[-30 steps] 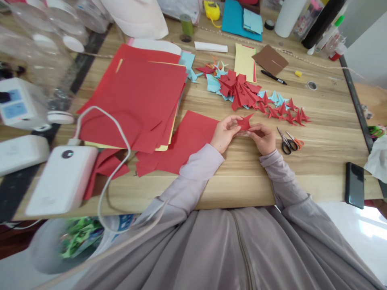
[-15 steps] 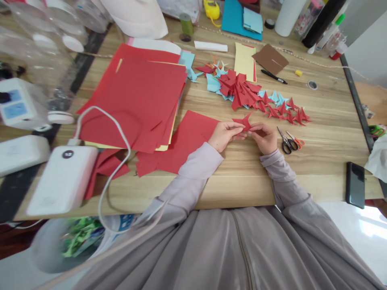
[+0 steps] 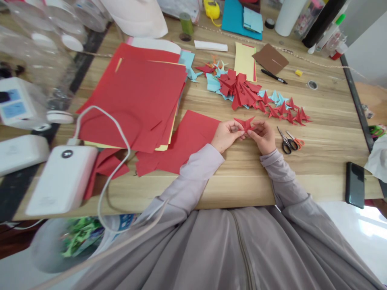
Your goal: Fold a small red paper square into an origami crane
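Observation:
A small red origami piece point(image 3: 245, 123) with two pointed tips spread upward is pinched between both hands above the table. My left hand point(image 3: 226, 134) grips its left side with thumb and fingers. On its right side, my right hand point(image 3: 262, 135) holds it the same way, thumb toward me. My fingers hide its lower part. Just beyond lie a heap of folded red pieces point(image 3: 240, 90) and a row of small red origami cranes point(image 3: 282, 110), with light blue ones among them. Loose red paper point(image 3: 193, 139) lies left of my left hand.
Right of my hands are black-handled scissors point(image 3: 286, 144) and orange-handled scissors point(image 3: 299, 141). A stack of red sheets point(image 3: 136, 100) covers the left side. A white power bank point(image 3: 62, 181) with a cable stands near the front edge. A phone point(image 3: 355, 184) lies at the right edge.
The red origami piece has turned in my fingers, and its two tips now spread evenly left and right. Both thumbs have shifted lower on it.

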Demonstrator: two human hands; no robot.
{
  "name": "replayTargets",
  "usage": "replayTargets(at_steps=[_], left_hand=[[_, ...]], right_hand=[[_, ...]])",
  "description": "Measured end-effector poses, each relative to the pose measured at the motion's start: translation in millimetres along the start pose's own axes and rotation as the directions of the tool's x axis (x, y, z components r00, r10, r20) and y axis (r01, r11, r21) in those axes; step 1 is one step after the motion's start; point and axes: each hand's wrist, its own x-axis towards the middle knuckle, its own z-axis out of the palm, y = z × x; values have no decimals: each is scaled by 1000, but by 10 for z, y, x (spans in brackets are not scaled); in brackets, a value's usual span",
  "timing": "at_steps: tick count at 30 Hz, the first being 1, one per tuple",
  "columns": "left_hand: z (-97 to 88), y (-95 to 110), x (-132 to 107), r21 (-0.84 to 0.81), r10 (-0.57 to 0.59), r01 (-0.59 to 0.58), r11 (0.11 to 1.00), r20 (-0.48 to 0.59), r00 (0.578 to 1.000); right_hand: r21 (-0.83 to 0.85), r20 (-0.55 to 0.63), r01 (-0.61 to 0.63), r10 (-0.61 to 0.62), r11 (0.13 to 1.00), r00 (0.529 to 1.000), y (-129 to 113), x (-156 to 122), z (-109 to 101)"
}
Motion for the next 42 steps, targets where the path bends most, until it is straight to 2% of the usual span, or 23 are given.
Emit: replayTargets(at_steps=[9, 14, 19, 24, 27, 37, 42], left_hand=[[23, -25, 19, 62, 18, -15, 998, -52, 998], [15, -36, 29, 34, 37, -35, 999, -53, 998], [-16, -24, 30, -52, 18, -17, 999, 14, 1000], [-35, -29, 28, -122, 40, -31, 992, 72, 997], [-34, -31, 21, -133, 47, -35, 991, 84, 995], [-20, -35, 17, -99, 51, -48, 994, 20, 999], [-35, -27, 34, -134, 5, -11, 991, -45, 999]], right_hand=[[-31, -12, 10, -10, 999, 1000, 24, 29, -13], [-19, 14, -1, 1, 1000, 1000, 33, 32, -16], [93, 29, -80, 78, 992, 997, 29, 26, -19], [252, 57, -184, 176, 950, 983, 23, 23, -23], [284, 75, -210, 197, 935, 978, 12, 24, -25], [210, 48, -160, 153, 965, 987, 54, 34, -28], [251, 36, -118, 113, 961, 993, 1, 27, -11]])
